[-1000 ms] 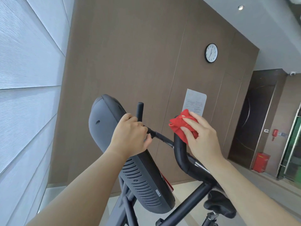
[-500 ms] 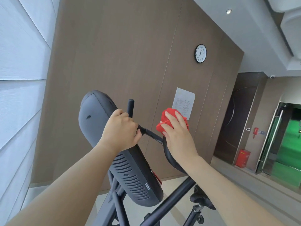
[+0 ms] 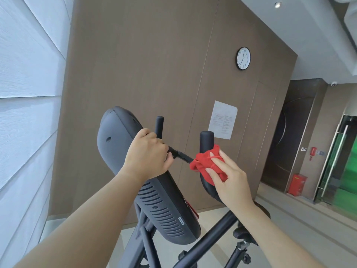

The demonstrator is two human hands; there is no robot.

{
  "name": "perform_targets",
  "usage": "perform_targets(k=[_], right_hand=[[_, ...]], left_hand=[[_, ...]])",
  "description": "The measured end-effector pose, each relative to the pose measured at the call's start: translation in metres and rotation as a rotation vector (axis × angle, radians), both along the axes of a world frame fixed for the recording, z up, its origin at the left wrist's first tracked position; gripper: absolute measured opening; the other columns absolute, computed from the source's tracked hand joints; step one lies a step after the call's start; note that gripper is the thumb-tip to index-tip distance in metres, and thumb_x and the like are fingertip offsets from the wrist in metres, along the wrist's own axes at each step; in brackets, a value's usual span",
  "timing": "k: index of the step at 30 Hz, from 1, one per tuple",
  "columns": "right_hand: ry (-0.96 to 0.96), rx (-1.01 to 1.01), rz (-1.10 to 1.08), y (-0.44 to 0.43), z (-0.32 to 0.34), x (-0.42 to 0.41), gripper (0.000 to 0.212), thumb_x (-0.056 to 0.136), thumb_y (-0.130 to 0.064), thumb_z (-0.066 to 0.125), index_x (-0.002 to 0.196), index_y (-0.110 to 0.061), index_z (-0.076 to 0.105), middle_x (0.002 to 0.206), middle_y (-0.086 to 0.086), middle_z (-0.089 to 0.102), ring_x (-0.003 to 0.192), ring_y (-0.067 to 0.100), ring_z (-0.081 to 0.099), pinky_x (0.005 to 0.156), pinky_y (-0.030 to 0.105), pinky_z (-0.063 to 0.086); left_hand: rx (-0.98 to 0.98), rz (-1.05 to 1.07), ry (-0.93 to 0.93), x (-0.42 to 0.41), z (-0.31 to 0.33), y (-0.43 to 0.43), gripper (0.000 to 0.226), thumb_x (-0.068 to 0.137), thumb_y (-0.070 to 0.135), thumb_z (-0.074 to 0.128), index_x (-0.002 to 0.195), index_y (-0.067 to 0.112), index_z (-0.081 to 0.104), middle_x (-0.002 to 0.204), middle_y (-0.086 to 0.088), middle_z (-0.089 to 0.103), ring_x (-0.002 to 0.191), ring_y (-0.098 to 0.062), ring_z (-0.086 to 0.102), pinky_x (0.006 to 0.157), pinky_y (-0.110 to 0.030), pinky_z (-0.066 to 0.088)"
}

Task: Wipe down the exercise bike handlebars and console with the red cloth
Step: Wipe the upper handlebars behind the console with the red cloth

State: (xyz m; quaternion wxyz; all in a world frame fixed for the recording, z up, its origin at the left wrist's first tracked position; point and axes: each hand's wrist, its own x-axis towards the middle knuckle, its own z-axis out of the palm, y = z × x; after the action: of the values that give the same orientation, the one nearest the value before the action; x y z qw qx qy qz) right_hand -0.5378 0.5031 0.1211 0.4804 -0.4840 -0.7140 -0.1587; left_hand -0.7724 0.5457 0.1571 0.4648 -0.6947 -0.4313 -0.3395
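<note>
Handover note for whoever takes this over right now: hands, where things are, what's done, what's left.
Left hand: grips the console at its edge, steadying it.
Right hand: straight fingers press the red cloth against the near handlebar, just below its bare tip; thumb hidden.
Done: wiping of the near handlebar is under way; how much is clean cannot be told.
Left: probably the rest of that bar, the far handlebar and the console, none of which the cloth touches now.
</note>
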Motion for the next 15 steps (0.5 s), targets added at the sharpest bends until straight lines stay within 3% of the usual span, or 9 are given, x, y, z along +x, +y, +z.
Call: perform_targets(k=[5, 10, 13, 15], right_hand=[[0.203, 0.063, 0.058, 0.0, 0.01, 0.005, 0.042, 0.081, -0.02, 0.071, 0.122, -0.019, 0.061, 0.126, -0.018, 0.048, 0.114, -0.007, 0.046, 0.092, -0.004, 0.03], [0.118, 0.014, 0.027, 0.004, -0.004, -0.004, 0.049, 0.086, -0.021, 0.067, 0.132, -0.02, 0.052, 0.136, -0.014, 0.041, 0.117, 0.0, 0.042, 0.099, 0.018, 0.037], [0.108, -0.021, 0.06, 0.0, -0.015, 0.009, 0.045, 0.083, -0.016, 0.07, 0.126, -0.018, 0.058, 0.13, -0.017, 0.045, 0.114, -0.008, 0.044, 0.094, -0.002, 0.029], [0.13, -0.031, 0.065, -0.003, -0.015, 0.015, 0.042, 0.08, -0.013, 0.072, 0.121, -0.016, 0.062, 0.125, -0.018, 0.048, 0.111, -0.006, 0.048, 0.09, -0.006, 0.026]], left_hand=[[-0.024, 0.022, 0.007, 0.001, 0.001, -0.002, 0.04, 0.082, 0.034, 0.034, 0.045, 0.02, 0.041, 0.043, 0.005, 0.043, 0.048, -0.018, 0.032, 0.066, -0.032, 0.04], [-0.047, 0.045, 0.016, 0.002, 0.001, -0.003, 0.044, 0.084, 0.035, 0.033, 0.046, 0.019, 0.048, 0.044, 0.005, 0.043, 0.048, -0.018, 0.035, 0.067, -0.033, 0.04], [-0.051, 0.067, 0.023, 0.002, 0.001, -0.005, 0.045, 0.084, 0.035, 0.032, 0.047, 0.019, 0.051, 0.044, 0.006, 0.044, 0.049, -0.018, 0.036, 0.068, -0.032, 0.037], [-0.058, 0.076, 0.029, 0.003, 0.001, -0.006, 0.046, 0.085, 0.036, 0.031, 0.047, 0.019, 0.052, 0.045, 0.006, 0.046, 0.049, -0.018, 0.037, 0.068, -0.033, 0.037]])
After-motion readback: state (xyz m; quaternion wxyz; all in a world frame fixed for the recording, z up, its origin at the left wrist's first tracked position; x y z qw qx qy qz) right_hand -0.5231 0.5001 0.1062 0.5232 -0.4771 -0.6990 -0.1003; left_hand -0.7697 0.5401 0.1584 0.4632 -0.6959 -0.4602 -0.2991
